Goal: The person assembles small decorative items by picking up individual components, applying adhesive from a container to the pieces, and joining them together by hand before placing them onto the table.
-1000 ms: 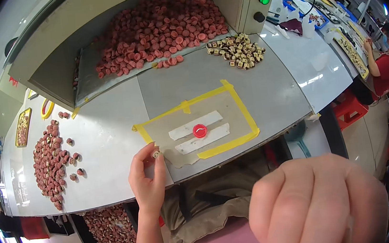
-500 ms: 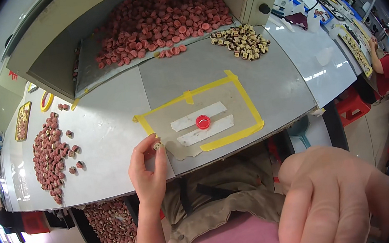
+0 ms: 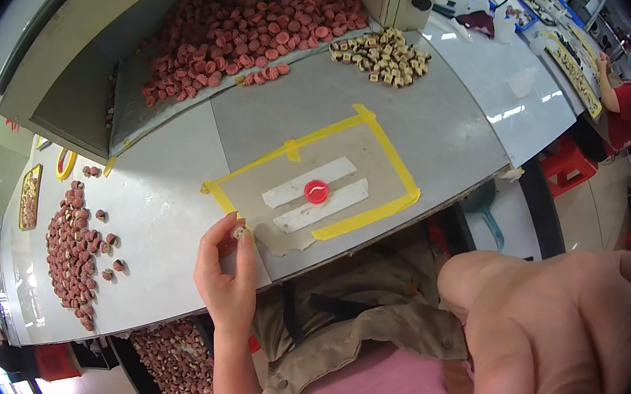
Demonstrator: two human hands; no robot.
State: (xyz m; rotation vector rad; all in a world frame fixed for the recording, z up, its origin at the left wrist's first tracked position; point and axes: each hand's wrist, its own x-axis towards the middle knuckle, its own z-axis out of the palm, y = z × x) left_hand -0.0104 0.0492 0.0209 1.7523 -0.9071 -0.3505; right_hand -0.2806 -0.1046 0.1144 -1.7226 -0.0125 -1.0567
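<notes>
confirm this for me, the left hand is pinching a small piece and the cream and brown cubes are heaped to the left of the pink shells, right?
Not quite: the cream and brown cubes are heaped to the right of the pink shells, as the head view shows. The left hand is indeed pinching a small piece.

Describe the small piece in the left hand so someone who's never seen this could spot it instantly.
Find the grey worktable, then the yellow tape outline near its front edge. By the outline's left end, the left hand pinches the small pale piece between thumb and fingertip. It is held in fingers, unlike the pinkish pieces piled loose farther left.
</notes>
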